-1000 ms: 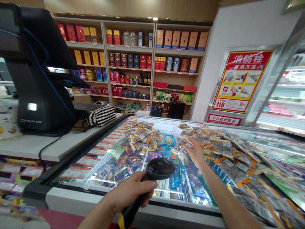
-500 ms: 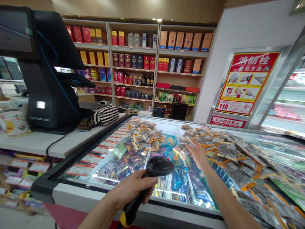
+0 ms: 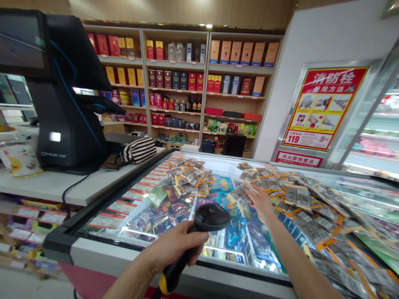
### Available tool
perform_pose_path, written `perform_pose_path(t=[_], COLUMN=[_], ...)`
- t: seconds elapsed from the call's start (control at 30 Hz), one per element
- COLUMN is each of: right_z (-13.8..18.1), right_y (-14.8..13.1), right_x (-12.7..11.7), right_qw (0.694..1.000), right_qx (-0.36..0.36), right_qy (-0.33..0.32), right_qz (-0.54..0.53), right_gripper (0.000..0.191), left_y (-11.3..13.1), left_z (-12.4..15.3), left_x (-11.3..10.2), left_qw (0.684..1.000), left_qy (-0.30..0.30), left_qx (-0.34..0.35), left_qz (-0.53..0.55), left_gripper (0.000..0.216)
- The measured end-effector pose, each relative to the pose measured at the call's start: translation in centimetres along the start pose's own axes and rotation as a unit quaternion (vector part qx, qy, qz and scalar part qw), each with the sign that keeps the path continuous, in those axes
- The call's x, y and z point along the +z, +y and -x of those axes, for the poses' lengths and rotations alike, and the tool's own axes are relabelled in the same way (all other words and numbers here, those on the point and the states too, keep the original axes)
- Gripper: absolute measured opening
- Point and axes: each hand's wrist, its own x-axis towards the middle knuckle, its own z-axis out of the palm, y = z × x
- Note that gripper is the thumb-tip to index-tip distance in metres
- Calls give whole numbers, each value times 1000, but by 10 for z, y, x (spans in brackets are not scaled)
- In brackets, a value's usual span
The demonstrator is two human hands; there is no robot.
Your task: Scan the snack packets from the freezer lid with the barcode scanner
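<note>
My left hand (image 3: pixel 181 247) is wrapped around the handle of a black barcode scanner (image 3: pixel 212 216) with a yellow accent, its head tilted toward the freezer's glass top. Farther out, my right hand (image 3: pixel 260 202) pinches a small snack packet (image 3: pixel 239 195) with a silvery face and pale edge, just above the glass. One heap of similar orange-edged packets (image 3: pixel 190 176) lies on the glass to the left of that hand. A larger spread of the same packets (image 3: pixel 297 197) reaches from beside my right hand to the right edge.
Beneath the glass, the chest freezer (image 3: pixel 124 249) holds colourful bagged goods. On the left counter (image 3: pixel 56 187) stand a black checkout terminal (image 3: pixel 67 120) and a striped pouch (image 3: pixel 139 150). Shelves (image 3: pixel 174 62) of boxed goods line the back wall, with a red sign (image 3: pixel 324 110) at right.
Both hands stay nearly in place, the scanner still in my left. My right hand has shifted very slightly, keeping its grip on the packet.
</note>
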Motion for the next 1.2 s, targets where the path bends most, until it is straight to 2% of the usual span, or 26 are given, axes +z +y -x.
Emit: perform_pose_path(t=[0.37,0.67,0.77,0.83,0.93,1.03,1.13,1.2], right_z=[2,0,0,-3,-12,-20,-21,-19], right_y=[0,1,5,6,-2,-21,-38,-39], right_x=[-1,-3,-6,-2,26,81,139,158], right_qw=[998,999,999,1000,1000,996,992,992], right_qx=[-28,-17,-16,-10,12,39,11,-10], right_qy=[19,33,27,13,0,-15,-86,-116], right_qz=[46,36,31,24,-23,-83,-87,-55], right_gripper=[50,49,47,43,38,39,39,35], left_y=[4,1,3,5,7,8,10,11], left_z=[2,4,7,11,21,32,42,44], left_x=[-3,-7,-12,-18,-28,-36,-41,-43], left_qw=[999,998,998,997,991,981,975,975], left_qy=[-8,-5,13,45,118,173,203,205], left_qx=[7,-4,6,11,4,4,-7,-18], left_qz=[50,56,57,57,69,84,86,88], left_gripper=[23,21,21,22,23,25,27,27])
